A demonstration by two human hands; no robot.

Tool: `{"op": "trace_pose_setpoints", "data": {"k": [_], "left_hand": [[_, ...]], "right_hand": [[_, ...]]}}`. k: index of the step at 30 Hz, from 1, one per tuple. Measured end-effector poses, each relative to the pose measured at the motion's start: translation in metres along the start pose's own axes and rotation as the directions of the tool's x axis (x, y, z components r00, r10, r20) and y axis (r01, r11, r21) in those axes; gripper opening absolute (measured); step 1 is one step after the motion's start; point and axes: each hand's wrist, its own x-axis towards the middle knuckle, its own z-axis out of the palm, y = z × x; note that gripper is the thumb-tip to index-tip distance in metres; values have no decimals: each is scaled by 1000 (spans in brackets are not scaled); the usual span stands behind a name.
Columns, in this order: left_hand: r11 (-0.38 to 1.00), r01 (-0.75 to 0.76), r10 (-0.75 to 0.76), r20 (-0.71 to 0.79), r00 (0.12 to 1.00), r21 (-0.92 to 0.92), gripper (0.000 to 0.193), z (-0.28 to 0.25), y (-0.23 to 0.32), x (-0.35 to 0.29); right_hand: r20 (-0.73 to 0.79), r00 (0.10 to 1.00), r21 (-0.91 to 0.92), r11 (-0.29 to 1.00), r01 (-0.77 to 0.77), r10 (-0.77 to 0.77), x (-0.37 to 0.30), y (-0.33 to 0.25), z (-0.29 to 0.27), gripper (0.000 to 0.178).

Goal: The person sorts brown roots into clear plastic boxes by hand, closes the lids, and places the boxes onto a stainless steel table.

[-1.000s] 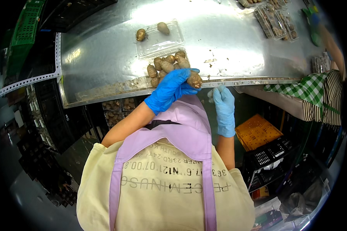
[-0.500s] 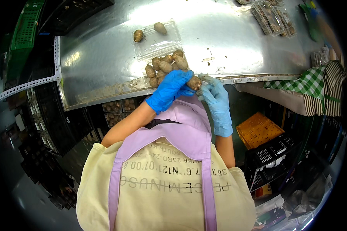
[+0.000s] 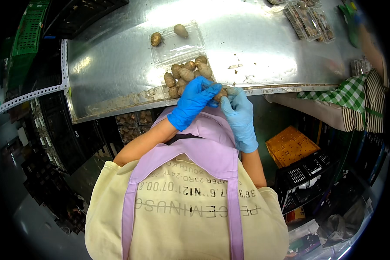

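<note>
Both my hands wear blue gloves and meet at the near edge of a steel table (image 3: 117, 73). My left hand (image 3: 191, 103) and my right hand (image 3: 238, 113) together grip one small brown tuber (image 3: 221, 93). Just beyond the fingers lies a clear plastic tray (image 3: 174, 69) heaped with several brown tubers (image 3: 187, 73). Its open lid (image 3: 177, 43) behind it holds two more tubers (image 3: 156, 39).
Filled clear packs (image 3: 307, 19) lie at the table's far right. Another person in a checked and striped apron (image 3: 359, 97) stands at the right. Black and orange crates (image 3: 294, 156) sit below on the right, a green crate (image 3: 28, 32) at far left.
My right hand rose from below the table edge to join the left hand on the tuber. The left hand stayed at the table edge.
</note>
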Motion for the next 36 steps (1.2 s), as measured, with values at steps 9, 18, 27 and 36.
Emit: {"op": "trace_pose_setpoints", "data": {"k": [9,18,27,36], "left_hand": [[998,47,-47,20,999,-30,19,-9,-4,13],[991,-87,79,86,993,97,37,-5,10,5],[883,-436,413,150,898,176,50,-17,10,7],[545,-634,545,342,765,549,45,-23,20,8]], "right_hand": [[89,983,576,797,-182,160,4,2,-3,20],[27,999,383,923,-27,18,5,-7,-8,23],[-20,985,121,978,-170,174,-7,47,-52,26],[-70,992,-268,960,78,-100,-5,11,-46,19]]}}
